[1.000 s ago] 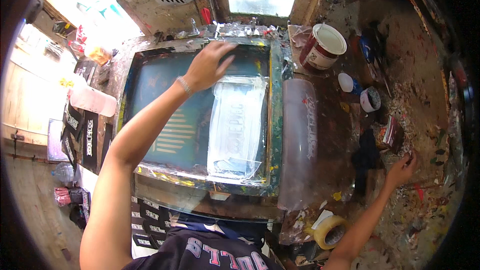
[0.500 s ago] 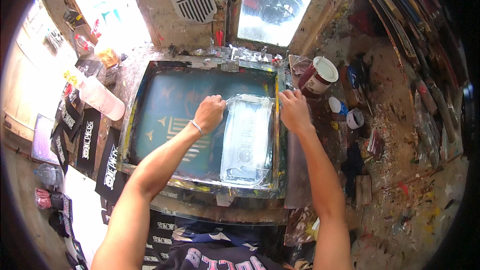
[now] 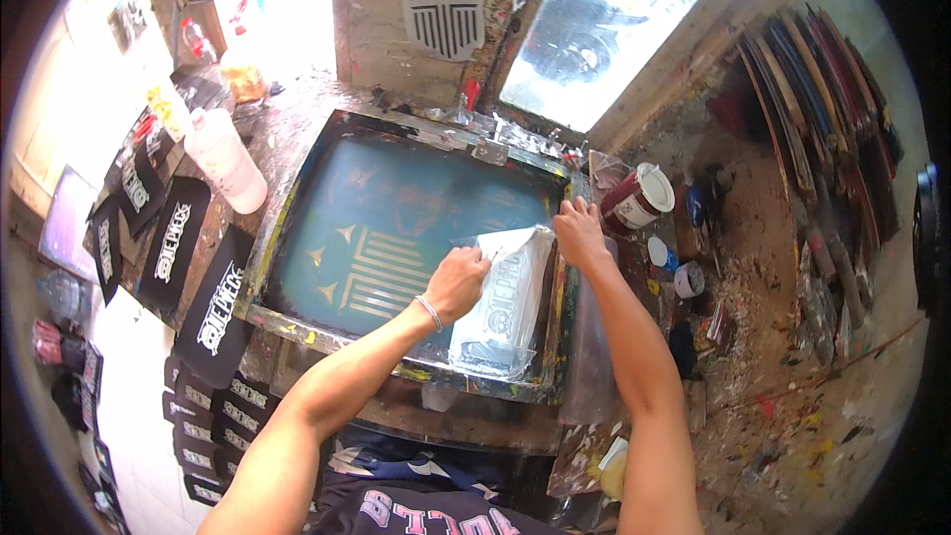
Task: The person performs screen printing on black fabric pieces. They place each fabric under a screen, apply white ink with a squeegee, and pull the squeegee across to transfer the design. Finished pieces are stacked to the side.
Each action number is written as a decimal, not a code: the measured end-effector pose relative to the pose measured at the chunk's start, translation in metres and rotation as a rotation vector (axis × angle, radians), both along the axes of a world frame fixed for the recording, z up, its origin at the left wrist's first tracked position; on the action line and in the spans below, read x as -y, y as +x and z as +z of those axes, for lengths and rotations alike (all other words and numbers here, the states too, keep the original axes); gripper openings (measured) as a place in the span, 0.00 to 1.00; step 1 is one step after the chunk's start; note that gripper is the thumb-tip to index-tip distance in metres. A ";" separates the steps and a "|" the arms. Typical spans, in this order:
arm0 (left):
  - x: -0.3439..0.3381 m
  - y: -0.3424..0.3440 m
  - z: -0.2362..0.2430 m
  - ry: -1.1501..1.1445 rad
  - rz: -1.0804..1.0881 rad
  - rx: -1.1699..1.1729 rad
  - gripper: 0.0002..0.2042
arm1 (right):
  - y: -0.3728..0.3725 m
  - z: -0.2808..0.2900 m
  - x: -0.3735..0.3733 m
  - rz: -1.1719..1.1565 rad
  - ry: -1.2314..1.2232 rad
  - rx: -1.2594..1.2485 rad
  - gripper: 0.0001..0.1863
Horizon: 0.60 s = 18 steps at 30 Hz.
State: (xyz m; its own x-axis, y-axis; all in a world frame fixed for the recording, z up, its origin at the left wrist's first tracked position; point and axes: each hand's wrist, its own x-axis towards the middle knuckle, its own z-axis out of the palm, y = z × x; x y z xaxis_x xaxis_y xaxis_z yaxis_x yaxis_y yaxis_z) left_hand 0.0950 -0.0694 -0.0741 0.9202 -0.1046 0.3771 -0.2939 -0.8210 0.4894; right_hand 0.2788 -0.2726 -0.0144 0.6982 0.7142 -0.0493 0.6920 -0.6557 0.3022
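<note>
A screen printing frame (image 3: 297, 327) with a teal mesh lies in front of me. White ink covers a tall patch (image 3: 500, 322) at its right, with lettering and a skull showing through. My left hand (image 3: 458, 284), a bracelet at its wrist, is closed on a whitish strip of tape (image 3: 507, 244) at the patch's upper left. The strip is partly lifted and folded over. My right hand (image 3: 581, 232) is at the frame's right rail beside the patch's top corner. Its fingers are curled together; what they hold, if anything, is hidden.
Black printed pieces (image 3: 213, 312) lie at the left beside a pink bottle (image 3: 226, 160). Right of the frame stand a dark red paint can (image 3: 637, 198) and a small white cup (image 3: 688, 280). Boards (image 3: 817, 89) lean at the far right.
My left hand has come nearer to me and to the right, and the tape at the patch's top is now pulled up. My right hand stays by the right rail. The view has shifted.
</note>
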 end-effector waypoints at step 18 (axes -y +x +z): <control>0.035 -0.140 0.057 -0.370 0.065 -0.014 0.05 | -0.260 0.045 0.038 -0.103 0.685 -0.329 0.03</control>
